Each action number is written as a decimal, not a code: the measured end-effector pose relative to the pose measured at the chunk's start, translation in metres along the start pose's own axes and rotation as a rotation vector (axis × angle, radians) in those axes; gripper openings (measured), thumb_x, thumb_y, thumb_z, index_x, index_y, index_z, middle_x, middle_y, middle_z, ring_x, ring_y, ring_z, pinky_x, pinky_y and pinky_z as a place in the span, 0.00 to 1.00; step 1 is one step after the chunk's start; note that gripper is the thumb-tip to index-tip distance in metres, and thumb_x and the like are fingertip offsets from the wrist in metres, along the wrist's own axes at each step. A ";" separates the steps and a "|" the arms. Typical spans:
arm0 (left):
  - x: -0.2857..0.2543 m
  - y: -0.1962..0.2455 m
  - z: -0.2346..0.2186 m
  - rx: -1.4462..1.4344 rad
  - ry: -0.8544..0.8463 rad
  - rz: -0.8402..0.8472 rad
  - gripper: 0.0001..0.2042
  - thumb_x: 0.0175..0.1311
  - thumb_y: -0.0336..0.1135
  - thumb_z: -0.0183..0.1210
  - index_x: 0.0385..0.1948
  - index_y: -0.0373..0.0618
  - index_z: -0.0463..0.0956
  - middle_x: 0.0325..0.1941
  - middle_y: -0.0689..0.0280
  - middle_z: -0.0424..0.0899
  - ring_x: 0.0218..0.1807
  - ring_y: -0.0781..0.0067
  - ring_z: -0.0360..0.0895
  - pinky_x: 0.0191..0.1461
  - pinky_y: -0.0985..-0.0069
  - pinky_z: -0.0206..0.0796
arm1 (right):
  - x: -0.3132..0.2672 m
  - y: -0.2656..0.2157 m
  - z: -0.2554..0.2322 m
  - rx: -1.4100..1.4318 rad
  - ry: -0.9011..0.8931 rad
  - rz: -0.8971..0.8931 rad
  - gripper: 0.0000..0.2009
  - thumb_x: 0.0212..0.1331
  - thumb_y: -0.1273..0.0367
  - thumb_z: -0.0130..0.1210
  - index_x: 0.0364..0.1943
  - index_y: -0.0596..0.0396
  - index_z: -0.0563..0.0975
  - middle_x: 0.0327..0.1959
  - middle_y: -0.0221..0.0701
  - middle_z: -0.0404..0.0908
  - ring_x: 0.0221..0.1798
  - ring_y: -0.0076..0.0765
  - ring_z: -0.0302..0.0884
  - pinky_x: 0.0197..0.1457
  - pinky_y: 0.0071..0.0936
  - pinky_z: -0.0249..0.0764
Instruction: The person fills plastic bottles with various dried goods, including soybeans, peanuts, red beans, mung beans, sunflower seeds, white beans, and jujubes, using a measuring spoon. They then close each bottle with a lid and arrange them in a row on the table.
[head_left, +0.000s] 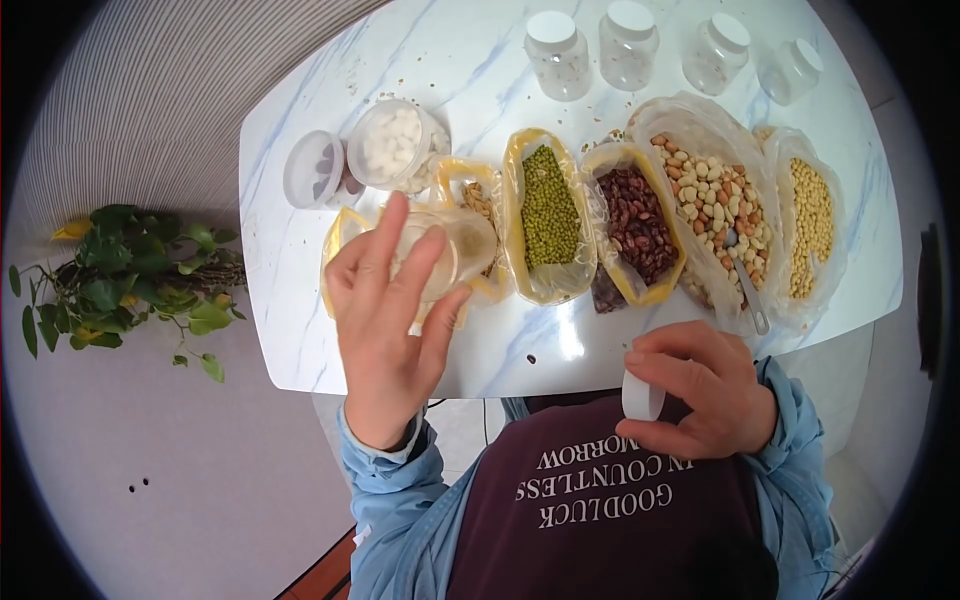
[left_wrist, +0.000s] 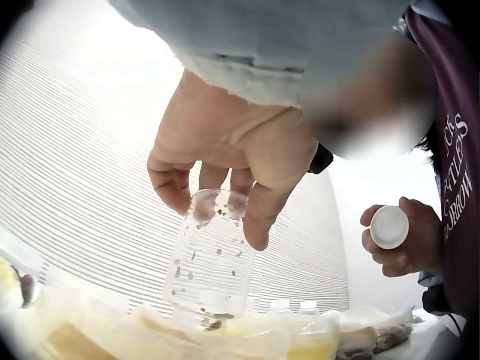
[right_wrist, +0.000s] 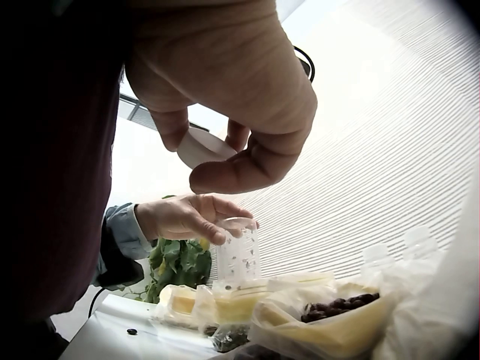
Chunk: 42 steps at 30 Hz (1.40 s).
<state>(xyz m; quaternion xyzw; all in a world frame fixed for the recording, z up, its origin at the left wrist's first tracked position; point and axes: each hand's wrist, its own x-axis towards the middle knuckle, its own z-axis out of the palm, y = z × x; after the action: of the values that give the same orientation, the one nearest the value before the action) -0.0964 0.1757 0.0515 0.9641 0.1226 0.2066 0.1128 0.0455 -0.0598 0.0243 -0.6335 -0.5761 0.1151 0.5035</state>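
From my end I count four capped jars (head_left: pixel 628 55) in a loose row along the far side of the counter (head_left: pixel 465 375), two round tubs (head_left: pixel 392 150), and what I make out as six bags. One bag holds green beans (head_left: pixel 550 210), one dark red beans (head_left: pixel 640 225), one mixed nuts (head_left: pixel 705 190) with a single spoon (head_left: pixel 749 290) in it, one pale yellow beans (head_left: pixel 808 225) and one tan pieces (head_left: pixel 478 200); the sixth bag (head_left: pixel 337 245) sits partly behind my left hand (head_left: pixel 385 320) and I can't read its contents. One tub has white pieces, the other dark ones (their exact number is beyond me), and a lone dark bean (head_left: pixel 531 358) lies on the bare near side. My left hand is partly closed, thumb and fingertips gripping the clear jar (head_left: pixel 468 245) round its top; the jar is upright, mouth up, at the left-hand bags, small bits clinging inside. I can't tell whether its base touches anything. My right hand (head_left: pixel 708 385) is curled narrow around one white cap (head_left: pixel 643 397), pinched between thumb and fingers near the dark shirt (head_left: pixel 600 480), well apart from that jar
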 end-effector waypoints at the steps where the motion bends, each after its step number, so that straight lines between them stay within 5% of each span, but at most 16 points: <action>1: 0.000 -0.002 -0.001 0.013 0.019 -0.002 0.25 0.45 0.29 0.69 0.50 0.43 0.76 0.65 0.57 0.69 0.51 0.56 0.68 0.55 0.67 0.61 | 0.000 0.000 0.000 -0.002 0.002 0.002 0.26 0.39 0.63 0.71 0.46 0.56 0.77 0.36 0.36 0.77 0.29 0.34 0.77 0.28 0.25 0.73; 16: -0.010 -0.017 0.000 -0.072 0.148 -0.152 0.27 0.50 0.31 0.68 0.55 0.37 0.72 0.62 0.54 0.72 0.56 0.59 0.69 0.57 0.67 0.62 | -0.001 -0.002 0.000 -0.006 -0.018 0.014 0.26 0.39 0.63 0.71 0.47 0.56 0.77 0.36 0.35 0.76 0.29 0.34 0.77 0.28 0.25 0.74; 19: -0.016 -0.015 -0.001 -0.522 0.311 -0.439 0.31 0.56 0.27 0.63 0.64 0.44 0.62 0.64 0.52 0.67 0.61 0.63 0.68 0.63 0.68 0.61 | -0.001 -0.002 0.000 -0.006 -0.007 0.014 0.26 0.39 0.63 0.71 0.47 0.56 0.77 0.36 0.35 0.76 0.30 0.34 0.77 0.28 0.25 0.74; 20: -0.017 -0.013 -0.001 -0.485 0.316 -0.400 0.32 0.62 0.28 0.57 0.68 0.44 0.52 0.64 0.51 0.66 0.58 0.62 0.71 0.62 0.67 0.62 | -0.001 -0.003 -0.001 -0.008 -0.009 0.016 0.26 0.39 0.64 0.71 0.47 0.56 0.77 0.37 0.35 0.76 0.30 0.35 0.77 0.29 0.25 0.74; 23: -0.029 -0.010 -0.002 -0.863 0.399 -0.554 0.29 0.68 0.33 0.51 0.69 0.45 0.49 0.63 0.52 0.67 0.58 0.60 0.71 0.60 0.66 0.64 | 0.000 -0.004 -0.001 -0.011 0.006 0.028 0.26 0.39 0.65 0.71 0.47 0.56 0.77 0.38 0.36 0.76 0.31 0.35 0.77 0.30 0.26 0.75; 27: -0.054 0.005 0.007 -1.367 0.189 -0.574 0.29 0.70 0.39 0.49 0.69 0.46 0.47 0.62 0.54 0.67 0.56 0.62 0.71 0.56 0.65 0.65 | 0.000 -0.007 0.002 -0.002 0.083 0.061 0.26 0.39 0.69 0.71 0.48 0.56 0.77 0.42 0.38 0.76 0.33 0.35 0.77 0.32 0.26 0.76; 28: -0.057 0.015 0.009 -1.380 0.157 -0.643 0.32 0.66 0.42 0.56 0.67 0.43 0.52 0.62 0.55 0.67 0.55 0.65 0.71 0.53 0.69 0.68 | 0.000 -0.008 0.003 0.000 0.104 0.068 0.26 0.39 0.70 0.71 0.48 0.55 0.77 0.43 0.39 0.76 0.34 0.35 0.77 0.33 0.26 0.76; 32: -0.067 0.029 0.019 -1.505 -0.119 -0.567 0.30 0.65 0.39 0.58 0.66 0.43 0.55 0.61 0.56 0.67 0.54 0.67 0.71 0.52 0.72 0.68 | -0.002 -0.010 0.001 -0.004 0.074 0.044 0.24 0.40 0.73 0.70 0.48 0.53 0.78 0.49 0.41 0.74 0.35 0.33 0.77 0.34 0.25 0.76; 42: -0.072 0.033 0.023 -1.574 -0.231 -0.624 0.28 0.67 0.41 0.55 0.65 0.42 0.56 0.55 0.62 0.73 0.47 0.77 0.72 0.48 0.78 0.67 | -0.001 -0.013 -0.003 -0.056 -0.005 -0.093 0.19 0.42 0.74 0.66 0.44 0.49 0.81 0.50 0.43 0.76 0.38 0.36 0.79 0.35 0.24 0.76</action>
<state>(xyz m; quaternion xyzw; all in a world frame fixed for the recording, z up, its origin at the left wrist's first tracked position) -0.1444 0.1202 0.0135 0.5419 0.1910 0.0914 0.8134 0.0397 -0.0646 0.0351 -0.6197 -0.6090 0.0770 0.4890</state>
